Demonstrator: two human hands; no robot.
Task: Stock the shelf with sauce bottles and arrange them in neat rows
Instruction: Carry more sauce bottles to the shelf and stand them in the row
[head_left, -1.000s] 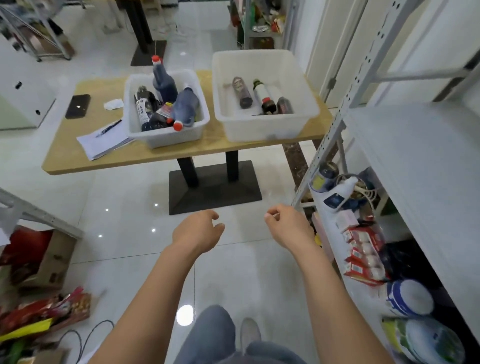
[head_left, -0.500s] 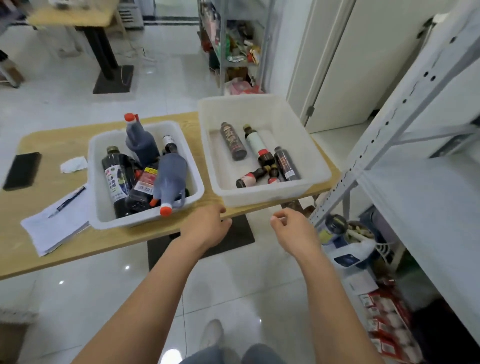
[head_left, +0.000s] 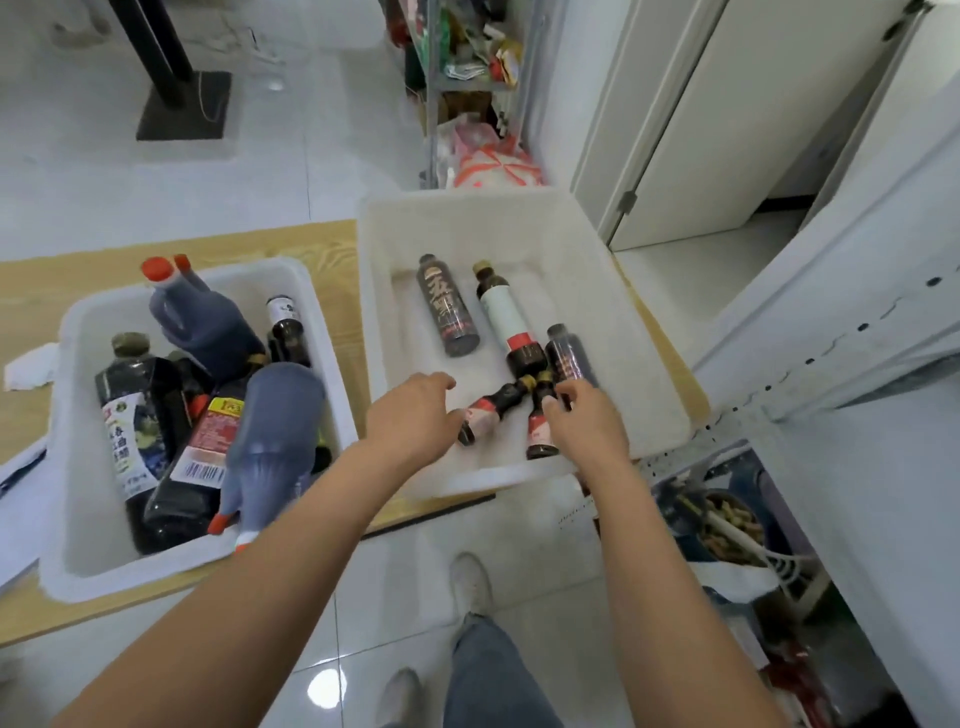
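Observation:
Two white bins stand on a wooden table (head_left: 335, 249). The right bin (head_left: 467, 221) holds several sauce bottles lying flat: a dark-labelled bottle (head_left: 448, 306), a white-labelled bottle (head_left: 506, 318), a short dark bottle (head_left: 569, 354) and two small red-labelled bottles (head_left: 487, 411) (head_left: 538, 430). My left hand (head_left: 410, 418) reaches into this bin, fingers apart, its tips at the base of one small bottle. My right hand (head_left: 589, 423) is over the other small bottle, fingers curled beside its neck, not clearly closed on it. The white metal shelf (head_left: 872, 467) stands at the right.
The left bin (head_left: 72, 325) is packed with larger bottles and red-capped jugs (head_left: 202, 325). Papers lie at the table's left edge. Goods crowd the shelf's lower level (head_left: 727, 525). A second stocked rack (head_left: 467, 78) stands behind the table, and a table base (head_left: 182, 104) sits on the tiled floor.
I have stepped up to the table. Both hands moved forward from the table's near edge into the right bin, down to the small bottles.

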